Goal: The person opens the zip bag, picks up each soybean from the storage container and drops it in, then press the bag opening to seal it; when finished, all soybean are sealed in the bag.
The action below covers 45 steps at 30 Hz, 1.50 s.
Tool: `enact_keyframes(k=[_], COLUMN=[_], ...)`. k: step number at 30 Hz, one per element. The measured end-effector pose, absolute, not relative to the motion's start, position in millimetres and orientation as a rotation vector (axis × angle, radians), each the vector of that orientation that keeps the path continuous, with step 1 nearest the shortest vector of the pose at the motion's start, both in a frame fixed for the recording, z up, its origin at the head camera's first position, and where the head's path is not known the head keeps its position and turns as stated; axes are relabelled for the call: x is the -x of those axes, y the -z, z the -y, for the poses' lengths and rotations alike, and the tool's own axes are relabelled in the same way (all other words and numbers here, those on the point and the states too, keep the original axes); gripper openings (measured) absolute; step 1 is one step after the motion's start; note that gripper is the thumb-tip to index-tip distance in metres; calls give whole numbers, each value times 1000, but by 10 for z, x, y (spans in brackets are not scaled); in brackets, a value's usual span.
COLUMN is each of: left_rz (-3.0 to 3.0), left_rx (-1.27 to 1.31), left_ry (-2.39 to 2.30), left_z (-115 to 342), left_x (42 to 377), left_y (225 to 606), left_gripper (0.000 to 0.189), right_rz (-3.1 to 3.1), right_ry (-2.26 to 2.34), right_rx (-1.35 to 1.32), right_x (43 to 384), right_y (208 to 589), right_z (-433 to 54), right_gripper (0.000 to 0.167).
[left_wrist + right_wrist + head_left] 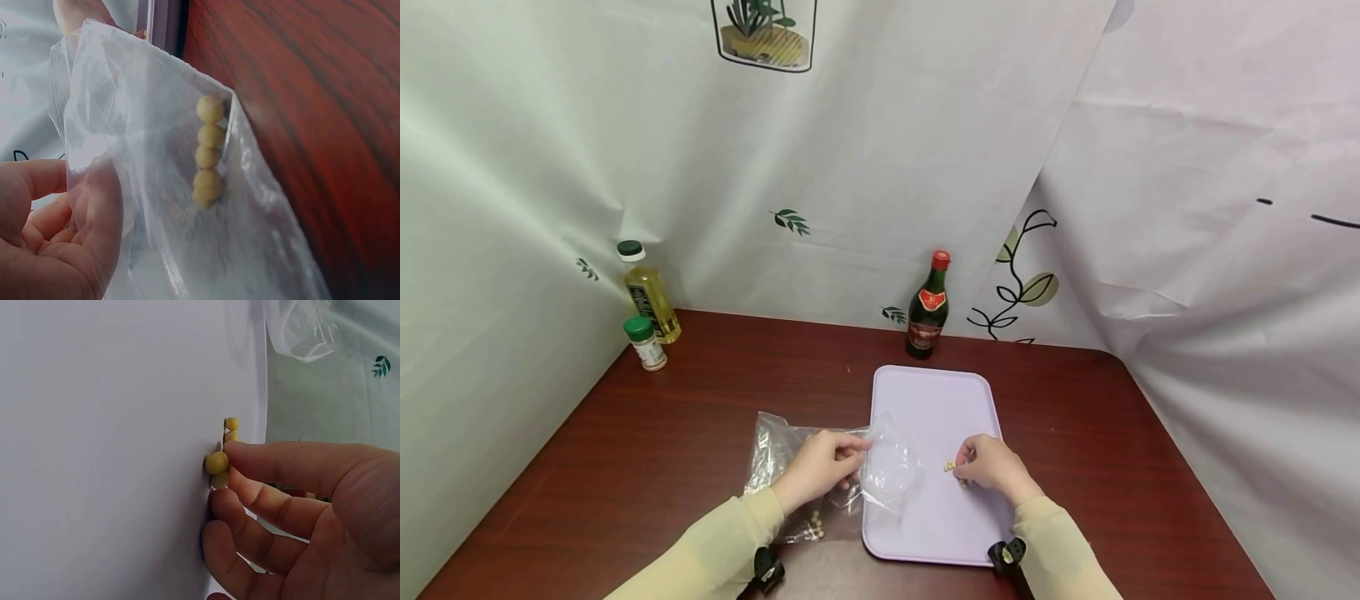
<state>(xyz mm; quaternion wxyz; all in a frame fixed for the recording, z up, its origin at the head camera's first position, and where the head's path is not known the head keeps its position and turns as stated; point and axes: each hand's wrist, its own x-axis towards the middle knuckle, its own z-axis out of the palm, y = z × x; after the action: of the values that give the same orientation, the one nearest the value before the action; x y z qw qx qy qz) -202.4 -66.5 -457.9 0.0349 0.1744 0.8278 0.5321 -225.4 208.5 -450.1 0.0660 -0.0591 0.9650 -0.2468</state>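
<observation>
A clear plastic bag (775, 446) lies partly on the table and partly over the lilac tray (932, 392). My left hand (820, 467) holds the bag near its mouth, fingers bent against the film; part of them shows through it in the left wrist view. Several round yellow soybeans (208, 156) sit in a row along the bag's lower edge. Over the tray, my right hand (992, 467) has its thumb and index fingertips together at a few loose soybeans (217, 463), pinching among them. More soybeans (232, 424) rest just past the thumb.
A dark green bottle with a red cap (928, 308) stands behind the tray. At the back left are an oil bottle (651, 296) and a small green-capped jar (646, 343). Printed cloth (865, 167) hangs behind and beside the brown table (1112, 433).
</observation>
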Motion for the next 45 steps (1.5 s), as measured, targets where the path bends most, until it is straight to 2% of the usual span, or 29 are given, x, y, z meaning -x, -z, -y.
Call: enact_keyframes(k=[8, 22, 45], left_rz=[-2548, -2544, -2519], left_rx=[-536, -540, -533], left_ry=[-1628, -1628, -1638], left_z=[660, 655, 624], left_x=[2030, 2027, 2022], left_y=[4576, 4594, 4579], left_gripper=[22, 23, 23], right_rz=[-2932, -2919, -2800], right_ry=[816, 1061, 1122], right_rx=[189, 256, 634], right_x=[2249, 2264, 2197], right_y=[4486, 4456, 4449], right_z=[-2062, -2039, -1806], right_gripper=[22, 11, 6])
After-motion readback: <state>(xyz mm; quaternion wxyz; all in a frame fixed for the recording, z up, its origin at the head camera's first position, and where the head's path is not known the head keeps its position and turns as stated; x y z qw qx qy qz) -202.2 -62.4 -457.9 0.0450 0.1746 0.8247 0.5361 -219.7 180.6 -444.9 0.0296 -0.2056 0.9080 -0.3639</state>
